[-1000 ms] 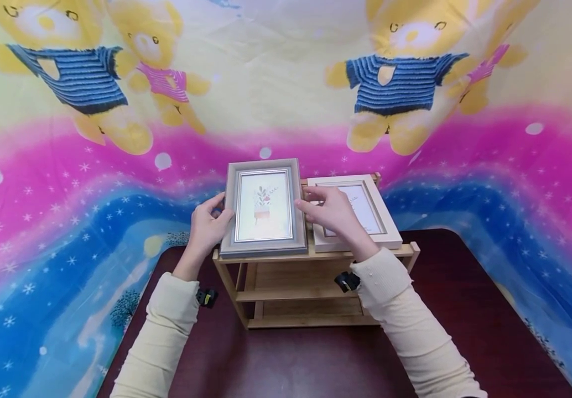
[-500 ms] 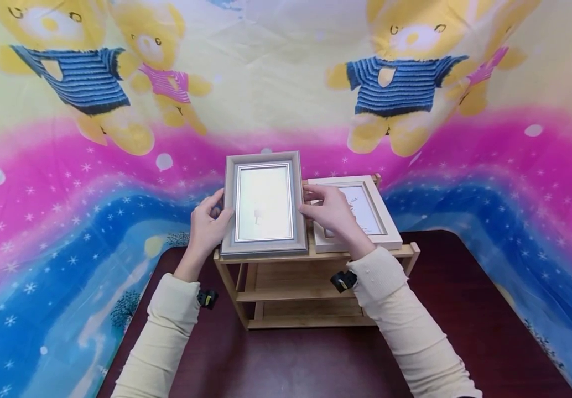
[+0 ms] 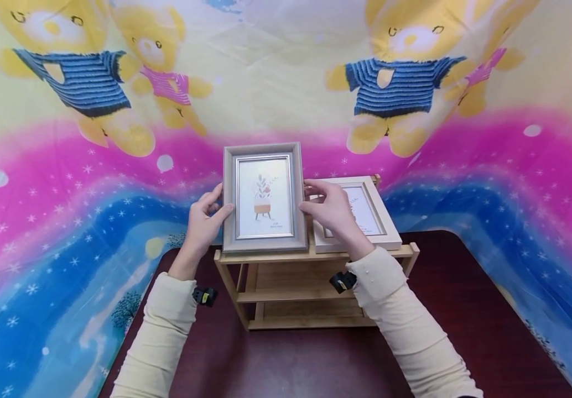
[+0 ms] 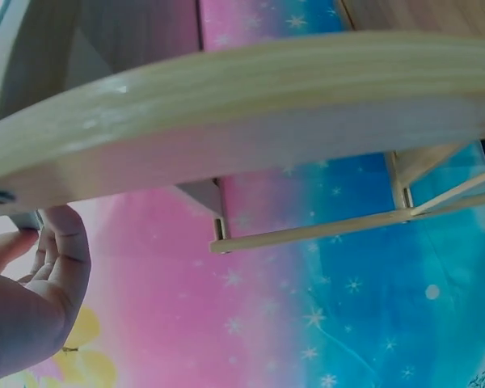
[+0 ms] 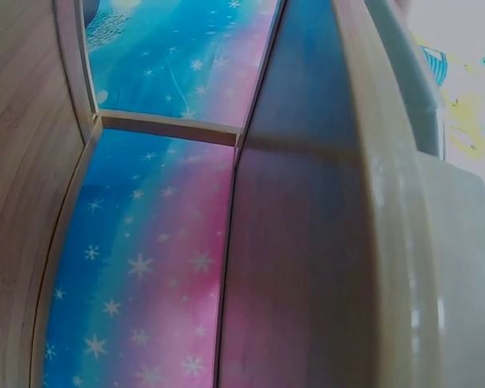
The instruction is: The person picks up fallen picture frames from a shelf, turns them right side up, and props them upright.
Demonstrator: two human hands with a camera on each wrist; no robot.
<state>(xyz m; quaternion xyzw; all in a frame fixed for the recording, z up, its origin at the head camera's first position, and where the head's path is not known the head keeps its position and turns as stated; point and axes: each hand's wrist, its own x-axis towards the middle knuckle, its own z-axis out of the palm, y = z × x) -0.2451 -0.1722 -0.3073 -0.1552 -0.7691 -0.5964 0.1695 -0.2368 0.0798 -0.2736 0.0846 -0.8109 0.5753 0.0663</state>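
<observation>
Grey frame: located between the two hands, standing tilted, its face toward the head camera. Its print, a leafy plant in an orange pot on legs, is the right way up. Whether its lower edge bears on the wooden rack cannot be determined.

Left hand: pinching the frame's near side edge, thumb on the front, fingers partly hidden behind. Right hand: pinching the opposite side edge between thumb and fingers, at about the same height. Its grip is read from the head view; the right wrist view does not show it clearly.

White frame: lying face up on the rack's top, beneath and to the right of the right hand, which covers part of it. Contact between that hand and the white frame cannot be confirmed.

Rack: below both hands, upright on the dark red counter, with two lower shelves visible.

Each forearm: cream sleeve, black device at the wrist.

Backdrop: printed cloth beyond the hands, bears above, snowflakes lower down.
</observation>
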